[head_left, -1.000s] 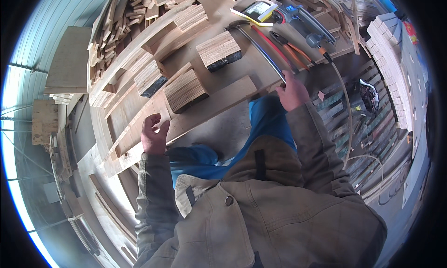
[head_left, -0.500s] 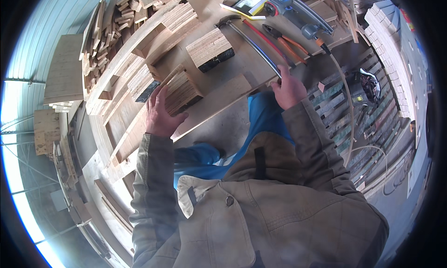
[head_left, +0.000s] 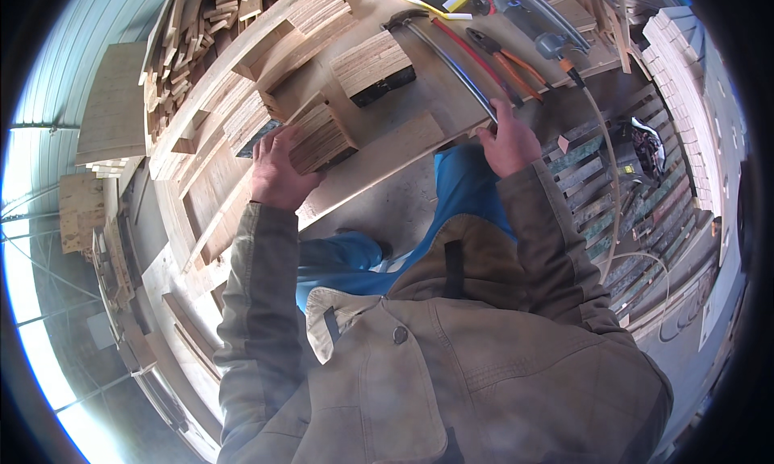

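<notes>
Wooden frame (head_left: pixel 302 53) is the largest thing of your work; it lies from ten to eleven o'clock in the view, with blocks set between its long rails. Next in size is a corded power tool (head_left: pixel 516 11) at one o'clock, lying near the other tools. At eleven o'clock you have a layered block (head_left: pixel 326 137), beside the frame, and at twelve o'clock another block (head_left: pixel 372 67), apart from it. Your left hand (head_left: pixel 280 174), at ten o'clock, is at the near end of the layered block, with thumb and fingers spread; I cannot tell if it grips it. Your right hand (head_left: pixel 511 143), at two o'clock, has its fingers closed around the handle end of the hammer (head_left: pixel 451 63), whose dark head points toward eleven o'clock. Smallest are the orange-handled pliers (head_left: pixel 509 63), just right of the hammer.
</notes>
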### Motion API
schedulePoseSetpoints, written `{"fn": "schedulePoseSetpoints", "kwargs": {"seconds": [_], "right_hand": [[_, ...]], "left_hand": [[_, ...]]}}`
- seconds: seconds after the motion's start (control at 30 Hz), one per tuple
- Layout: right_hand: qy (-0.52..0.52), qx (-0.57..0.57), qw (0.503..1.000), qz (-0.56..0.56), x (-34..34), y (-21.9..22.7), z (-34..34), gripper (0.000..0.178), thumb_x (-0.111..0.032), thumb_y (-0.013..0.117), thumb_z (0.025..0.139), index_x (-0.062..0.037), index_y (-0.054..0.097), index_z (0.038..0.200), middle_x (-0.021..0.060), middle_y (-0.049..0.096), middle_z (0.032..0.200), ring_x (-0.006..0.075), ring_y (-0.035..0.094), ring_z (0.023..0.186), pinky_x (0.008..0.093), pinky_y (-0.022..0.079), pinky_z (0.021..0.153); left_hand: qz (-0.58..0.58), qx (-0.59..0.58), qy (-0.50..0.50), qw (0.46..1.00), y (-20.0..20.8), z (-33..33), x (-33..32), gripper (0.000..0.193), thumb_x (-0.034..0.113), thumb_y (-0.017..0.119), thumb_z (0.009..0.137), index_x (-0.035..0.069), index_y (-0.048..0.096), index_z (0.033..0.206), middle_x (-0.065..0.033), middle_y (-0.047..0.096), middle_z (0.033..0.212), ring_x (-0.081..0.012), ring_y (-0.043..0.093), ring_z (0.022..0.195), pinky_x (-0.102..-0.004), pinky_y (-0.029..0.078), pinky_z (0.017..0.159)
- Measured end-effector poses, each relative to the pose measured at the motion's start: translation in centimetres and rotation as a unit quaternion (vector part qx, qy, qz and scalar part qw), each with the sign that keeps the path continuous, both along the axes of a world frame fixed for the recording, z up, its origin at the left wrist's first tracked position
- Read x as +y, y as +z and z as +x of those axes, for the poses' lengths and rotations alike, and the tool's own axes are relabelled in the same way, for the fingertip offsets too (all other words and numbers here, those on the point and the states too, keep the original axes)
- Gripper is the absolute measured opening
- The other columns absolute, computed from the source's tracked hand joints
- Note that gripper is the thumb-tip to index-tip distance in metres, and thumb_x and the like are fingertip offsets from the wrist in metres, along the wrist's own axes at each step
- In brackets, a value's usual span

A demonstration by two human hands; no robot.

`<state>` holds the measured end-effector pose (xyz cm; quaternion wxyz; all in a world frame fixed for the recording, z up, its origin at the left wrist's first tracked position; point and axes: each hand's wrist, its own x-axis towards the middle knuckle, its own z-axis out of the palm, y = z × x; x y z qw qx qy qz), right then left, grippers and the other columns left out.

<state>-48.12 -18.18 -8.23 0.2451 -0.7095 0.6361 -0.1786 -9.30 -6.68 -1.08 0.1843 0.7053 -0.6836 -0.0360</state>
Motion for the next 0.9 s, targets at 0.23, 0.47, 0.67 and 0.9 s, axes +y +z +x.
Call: {"fn": "schedulePoseSetpoints", "kwargs": {"seconds": [0.23,0.47,0.67,0.9], "right_hand": [[0.011,-0.096,0.991,-0.092,0.1,-0.7,-0.8,0.054,-0.024,0.078,0.093,-0.0053,0.056,0.139,0.0268,0.065,0.130,0.0471,0.066,0.119,0.0525,0.056,0.096],[0.008,-0.142,0.984,-0.107,0.3,-0.9,-2.1,0.051,-0.021,0.082,0.089,-0.0017,0.061,0.131,0.0232,0.067,0.122,0.0406,0.068,0.107,0.0486,0.056,0.093],[-0.023,-0.126,0.983,-0.129,-1.2,1.4,-5.1,0.052,-0.022,0.082,0.090,-0.0036,0.062,0.134,0.0203,0.067,0.121,0.0357,0.067,0.108,0.0462,0.056,0.093],[0.009,0.080,0.977,-0.195,-7.8,1.8,-6.9,0.062,-0.020,0.084,0.087,-0.0098,0.059,0.143,0.0182,0.064,0.136,0.0382,0.063,0.127,0.0476,0.052,0.106]], "left_hand": [[-0.112,0.018,0.014,0.993,3.8,-1.0,1.7,0.077,0.016,0.096,0.058,0.004,0.062,0.127,-0.0175,0.065,0.125,-0.0382,0.060,0.119,-0.0482,0.050,0.106],[-0.011,0.048,0.071,0.996,1.5,-2.5,5.6,0.080,0.019,0.093,0.060,0.002,0.059,0.130,-0.0200,0.060,0.129,-0.0396,0.058,0.121,-0.0486,0.050,0.108],[-0.015,0.087,0.080,0.993,-1.0,-2.6,6.4,0.096,0.021,0.094,0.061,0.005,0.053,0.147,-0.0228,0.052,0.138,-0.0415,0.054,0.128,-0.0504,0.049,0.111],[0.008,0.082,0.084,0.993,-1.2,-2.1,6.2,0.103,0.022,0.094,0.062,0.005,0.050,0.153,-0.0230,0.051,0.140,-0.0424,0.053,0.131,-0.0505,0.048,0.114]]}}
